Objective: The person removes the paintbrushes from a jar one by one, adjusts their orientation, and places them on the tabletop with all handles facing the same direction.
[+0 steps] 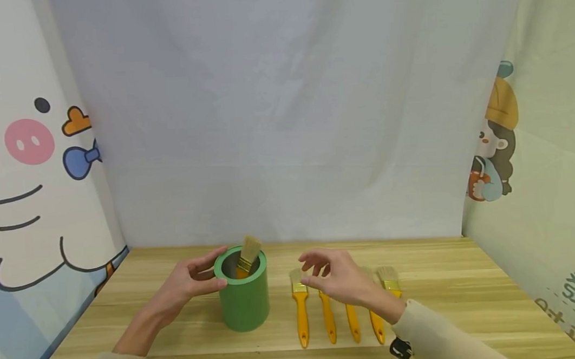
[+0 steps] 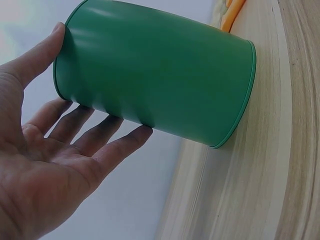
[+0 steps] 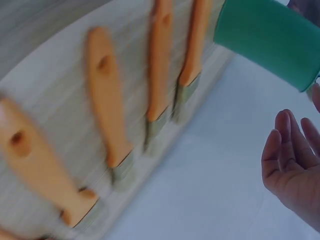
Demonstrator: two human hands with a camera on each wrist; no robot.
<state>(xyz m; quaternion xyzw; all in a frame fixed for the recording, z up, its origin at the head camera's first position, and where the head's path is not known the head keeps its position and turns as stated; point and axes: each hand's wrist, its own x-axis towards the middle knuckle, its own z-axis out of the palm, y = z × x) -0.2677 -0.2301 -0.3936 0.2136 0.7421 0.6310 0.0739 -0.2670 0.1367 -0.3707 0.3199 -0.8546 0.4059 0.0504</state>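
Observation:
A green can (image 1: 245,303) stands upright on the table, left of centre. My left hand (image 1: 188,285) grips it near the top, thumb (image 2: 42,57) at the rim and the other fingertips against its side. Inside the can one paintbrush (image 1: 250,251) leans with pale bristles up, above the rim; most of its orange handle is hidden. My right hand (image 1: 338,277), empty and with loosely bent fingers, hovers over a row of paintbrushes. The leftmost paintbrush (image 1: 301,314) of that row lies closest to its fingertips. Part of the row is covered by the hand and forearm.
Several orange-handled paintbrushes (image 3: 107,95) lie side by side on the wooden table (image 1: 450,295), bristles away from me. A pale cloth (image 1: 284,120) hangs behind the table's back edge. Printed cloths (image 1: 21,226) hang at both sides.

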